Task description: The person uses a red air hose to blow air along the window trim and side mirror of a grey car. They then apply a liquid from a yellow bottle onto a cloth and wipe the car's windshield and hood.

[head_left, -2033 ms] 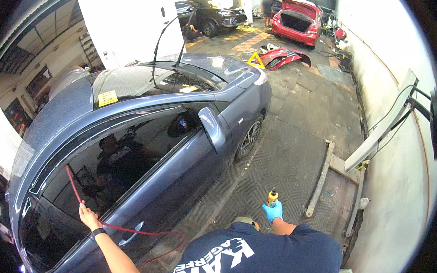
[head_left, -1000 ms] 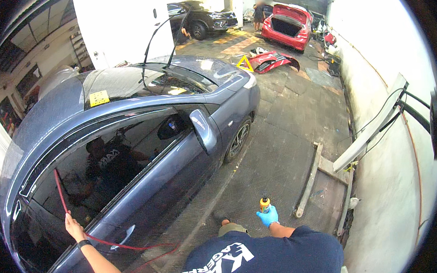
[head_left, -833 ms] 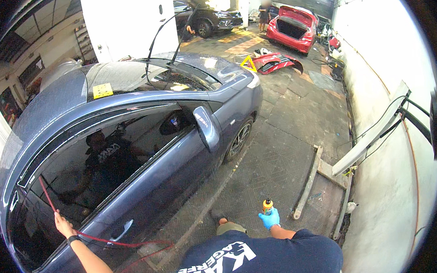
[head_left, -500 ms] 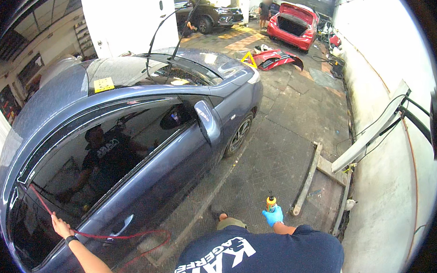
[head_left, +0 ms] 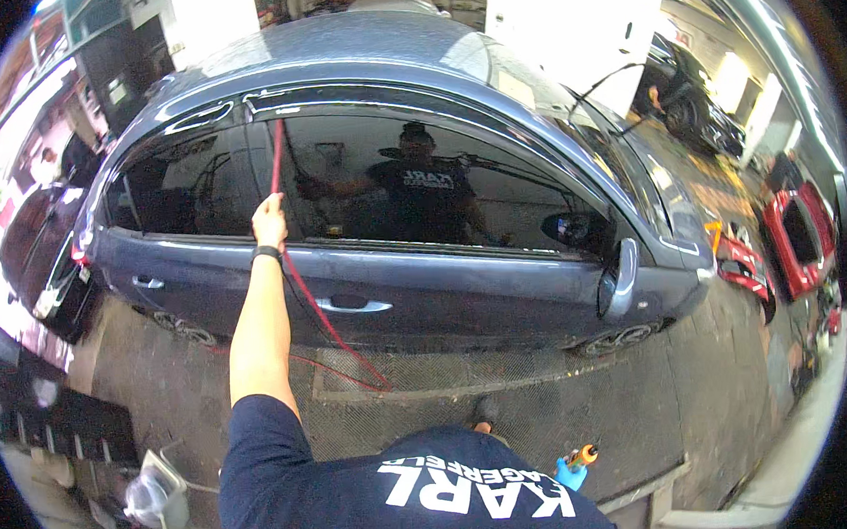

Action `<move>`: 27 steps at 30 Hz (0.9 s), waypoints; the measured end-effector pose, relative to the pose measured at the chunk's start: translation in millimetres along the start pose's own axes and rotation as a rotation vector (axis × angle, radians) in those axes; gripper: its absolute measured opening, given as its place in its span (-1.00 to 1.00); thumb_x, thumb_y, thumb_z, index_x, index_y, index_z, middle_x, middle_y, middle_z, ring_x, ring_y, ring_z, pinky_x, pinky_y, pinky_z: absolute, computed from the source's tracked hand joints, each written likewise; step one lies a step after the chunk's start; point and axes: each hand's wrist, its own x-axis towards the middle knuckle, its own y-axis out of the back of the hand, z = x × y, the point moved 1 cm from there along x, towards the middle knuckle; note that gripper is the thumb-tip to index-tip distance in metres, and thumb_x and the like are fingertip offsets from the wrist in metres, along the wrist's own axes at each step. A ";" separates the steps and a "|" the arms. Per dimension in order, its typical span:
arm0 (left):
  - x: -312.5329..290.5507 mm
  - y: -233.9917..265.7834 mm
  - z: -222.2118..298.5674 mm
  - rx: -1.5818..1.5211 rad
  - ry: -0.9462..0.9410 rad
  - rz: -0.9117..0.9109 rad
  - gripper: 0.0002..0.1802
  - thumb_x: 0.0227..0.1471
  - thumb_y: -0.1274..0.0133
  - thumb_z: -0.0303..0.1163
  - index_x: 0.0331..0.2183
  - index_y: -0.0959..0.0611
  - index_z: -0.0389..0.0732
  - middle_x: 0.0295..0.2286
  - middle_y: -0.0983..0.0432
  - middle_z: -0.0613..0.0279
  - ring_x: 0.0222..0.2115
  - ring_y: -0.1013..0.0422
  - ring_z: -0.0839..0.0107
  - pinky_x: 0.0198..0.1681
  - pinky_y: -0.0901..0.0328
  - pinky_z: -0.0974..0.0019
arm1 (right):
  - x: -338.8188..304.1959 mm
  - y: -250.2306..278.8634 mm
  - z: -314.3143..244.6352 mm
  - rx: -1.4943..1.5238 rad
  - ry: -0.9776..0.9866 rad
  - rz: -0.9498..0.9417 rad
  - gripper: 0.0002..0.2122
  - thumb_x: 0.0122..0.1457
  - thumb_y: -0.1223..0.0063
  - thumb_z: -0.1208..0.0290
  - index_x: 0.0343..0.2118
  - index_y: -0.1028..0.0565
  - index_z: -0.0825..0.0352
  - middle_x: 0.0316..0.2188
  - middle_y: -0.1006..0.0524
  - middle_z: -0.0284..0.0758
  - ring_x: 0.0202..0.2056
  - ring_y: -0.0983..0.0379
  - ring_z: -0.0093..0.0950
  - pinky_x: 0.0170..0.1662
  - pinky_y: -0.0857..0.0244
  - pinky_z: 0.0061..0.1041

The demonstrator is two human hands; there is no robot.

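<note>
My left hand, bare with a dark wristband, is closed around a thin red hose in front of the dark front door window of a blue-grey car. Above the hand the hose runs to the top rear corner of that window; below, it hangs past the door handle to the floor. Low at my right side, my right hand wears a blue glove. It grips a small orange bottle with a dark tip, held tilted, well away from the car.
Raised wiper arms stand off the windshield, and the side mirror juts toward me. A grey bin stands behind me at the left, near a dark car. A red bumper lies at the far right by a red car.
My view has swung left to face the car's side. My left hand still grips the red hose, my right the bottle, which now tilts to the right.
</note>
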 end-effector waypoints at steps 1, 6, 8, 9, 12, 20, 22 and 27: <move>-2.1 0.4 1.1 -0.041 0.016 -0.033 -0.64 0.26 -0.07 -0.08 -0.14 -0.75 -0.13 -0.63 -0.35 0.47 -0.75 -0.15 0.64 -0.72 -0.01 0.41 | -0.8 1.5 1.9 -0.013 -0.028 0.013 -0.54 -0.09 -0.30 0.70 -0.05 -0.44 0.39 -0.19 -0.56 -0.34 -0.24 -0.50 -0.50 -0.13 -0.43 -0.41; -6.9 0.4 17.0 -0.122 0.020 0.104 -0.63 0.30 -0.05 -0.06 -0.07 -0.69 -0.12 -0.66 -0.24 0.52 -0.80 -0.04 0.66 -0.77 0.06 0.43 | -10.2 12.6 21.9 -0.142 -0.042 0.081 -0.54 -0.09 -0.32 0.67 -0.06 -0.44 0.38 -0.25 -0.56 -0.33 -0.28 -0.51 -0.49 -0.15 -0.41 -0.42; -3.1 19.8 13.1 -0.075 0.026 0.059 -0.61 0.31 -0.03 -0.05 -0.06 -0.69 -0.12 -0.66 -0.24 0.51 -0.80 -0.05 0.66 -0.78 0.06 0.43 | -9.8 7.9 15.8 -0.064 0.024 -0.015 -0.56 -0.08 -0.34 0.64 -0.09 -0.44 0.37 -0.24 -0.55 -0.33 -0.27 -0.50 -0.50 -0.14 -0.40 -0.43; -4.7 19.2 6.0 -0.037 0.053 0.048 -0.60 0.33 -0.01 -0.04 -0.05 -0.68 -0.12 -0.67 -0.22 0.53 -0.80 -0.04 0.67 -0.78 0.06 0.43 | -5.5 12.5 15.3 -0.122 -0.071 0.015 -0.56 -0.06 -0.34 0.65 -0.09 -0.44 0.36 -0.23 -0.55 -0.34 -0.26 -0.50 -0.50 -0.12 -0.40 -0.42; -23.1 5.7 -6.9 0.029 0.062 -0.066 -0.60 0.33 -0.01 -0.03 -0.05 -0.68 -0.11 -0.68 -0.20 0.54 -0.80 -0.02 0.67 -0.77 0.08 0.43 | -11.3 11.2 22.0 0.018 -0.078 0.086 -0.55 -0.05 -0.32 0.67 -0.06 -0.44 0.36 -0.24 -0.55 -0.35 -0.25 -0.50 -0.51 -0.11 -0.41 -0.43; -104.7 34.3 -74.7 0.066 0.283 -0.214 -0.62 0.32 -0.01 0.02 -0.16 -0.67 -0.07 -0.68 -0.17 0.53 -0.77 -0.04 0.66 -0.74 0.02 0.49 | -35.6 3.3 11.3 -0.049 -0.054 0.098 -0.64 -0.05 -0.33 0.66 -0.16 -0.50 0.37 -0.30 -0.57 -0.37 -0.30 -0.51 -0.51 -0.16 -0.40 -0.43; -110.5 39.7 -84.4 0.105 0.216 -0.213 -0.64 0.32 -0.03 -0.01 -0.20 -0.68 -0.09 -0.70 -0.17 0.52 -0.78 -0.05 0.66 -0.75 0.01 0.47 | -31.7 4.4 24.4 -0.016 -0.044 0.139 -0.64 -0.05 -0.32 0.66 -0.14 -0.51 0.39 -0.30 -0.57 -0.35 -0.32 -0.51 -0.52 -0.20 -0.39 -0.46; -146.4 64.6 -111.8 0.187 0.385 -0.207 -0.65 0.27 -0.13 -0.06 -0.23 -0.73 -0.16 -0.75 -0.13 0.59 -0.81 0.00 0.68 -0.76 0.11 0.43 | -41.2 9.9 20.0 -0.083 -0.112 0.211 -0.62 -0.04 -0.35 0.62 -0.16 -0.42 0.39 -0.34 -0.54 -0.32 -0.41 -0.49 -0.50 -0.33 -0.42 -0.43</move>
